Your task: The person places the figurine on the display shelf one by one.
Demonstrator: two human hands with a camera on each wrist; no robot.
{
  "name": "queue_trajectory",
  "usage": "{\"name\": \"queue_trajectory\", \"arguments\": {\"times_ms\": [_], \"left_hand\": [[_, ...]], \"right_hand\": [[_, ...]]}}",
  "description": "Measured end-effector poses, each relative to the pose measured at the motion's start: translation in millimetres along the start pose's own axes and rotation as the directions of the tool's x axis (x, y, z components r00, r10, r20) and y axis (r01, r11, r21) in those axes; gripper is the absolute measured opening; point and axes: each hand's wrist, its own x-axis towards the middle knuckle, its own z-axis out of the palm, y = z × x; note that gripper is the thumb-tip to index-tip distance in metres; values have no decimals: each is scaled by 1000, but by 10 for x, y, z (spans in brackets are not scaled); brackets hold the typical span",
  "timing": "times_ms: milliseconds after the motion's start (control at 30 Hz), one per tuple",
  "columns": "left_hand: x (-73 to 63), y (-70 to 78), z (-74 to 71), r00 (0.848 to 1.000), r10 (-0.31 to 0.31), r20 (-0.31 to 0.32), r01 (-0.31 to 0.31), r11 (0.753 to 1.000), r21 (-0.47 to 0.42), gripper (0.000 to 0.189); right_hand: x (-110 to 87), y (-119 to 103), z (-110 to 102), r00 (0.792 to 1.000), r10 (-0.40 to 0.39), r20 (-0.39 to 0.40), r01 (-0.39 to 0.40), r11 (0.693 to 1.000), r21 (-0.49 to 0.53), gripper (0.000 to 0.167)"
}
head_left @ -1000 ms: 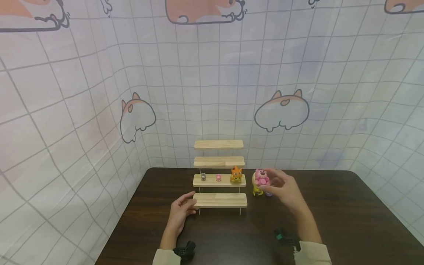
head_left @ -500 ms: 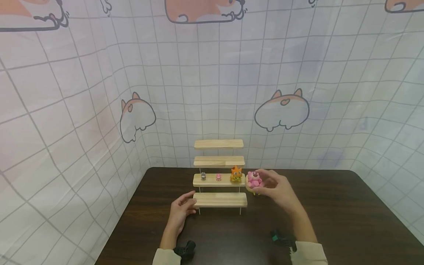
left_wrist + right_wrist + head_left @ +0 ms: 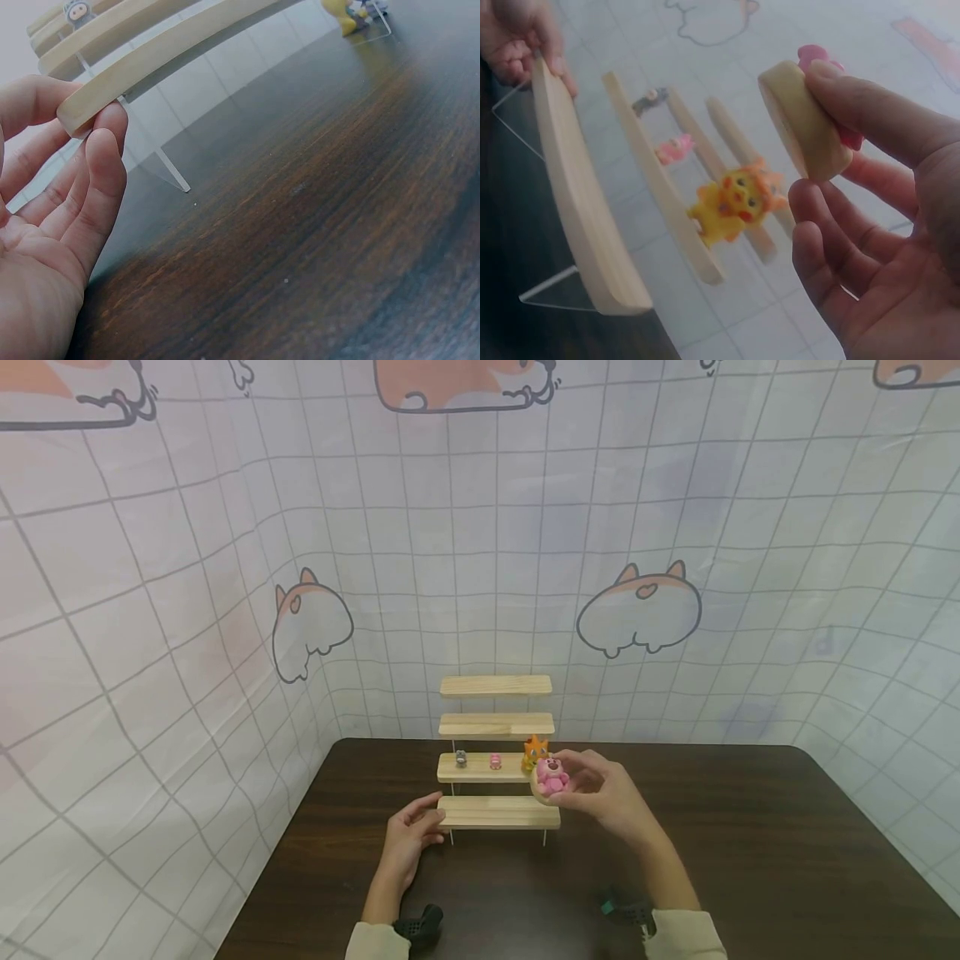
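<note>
Pink and cream are showing at the fingertips of the right hand [image 3: 606,792], which is pinching a bear figure [image 3: 553,776] just below and right of centre in the head view. In the right wrist view, its rounded cream backing [image 3: 802,120] is facing the camera at upper right, and the thumb is pressing its top edge. The left hand [image 3: 407,829], lower and left of centre in the head view, is gripping the left end of the lowest wooden board [image 3: 498,812].

Close behind the bear, an orange-and-yellow figure [image 3: 534,750] is standing at the right end of the next board up [image 3: 480,773], partly hidden in the head view. A small pink figure [image 3: 495,762] is sitting at that board's middle, and a small grey figure [image 3: 461,759] is occupying its left part. Two more boards are rising above, towards the frame's centre. At upper right of the left wrist view, a yellow shape [image 3: 346,16] is showing, cut off by the edge. The dark table [image 3: 765,835] is spreading across the lower frame, and a gridded cloth [image 3: 480,552] is hanging behind.
</note>
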Motion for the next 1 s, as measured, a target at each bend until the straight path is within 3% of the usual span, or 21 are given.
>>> {"name": "queue_trajectory", "arguments": {"times_ms": [700, 1000], "left_hand": [[3, 12, -1, 1000, -6, -13, 6, 1000, -17, 43], [2, 3, -1, 1000, -4, -10, 4, 1000, -29, 44]], "right_hand": [[50, 51, 654, 989, 44, 140, -42, 999, -13, 60], [59, 198, 988, 994, 87, 69, -85, 996, -23, 59]]}}
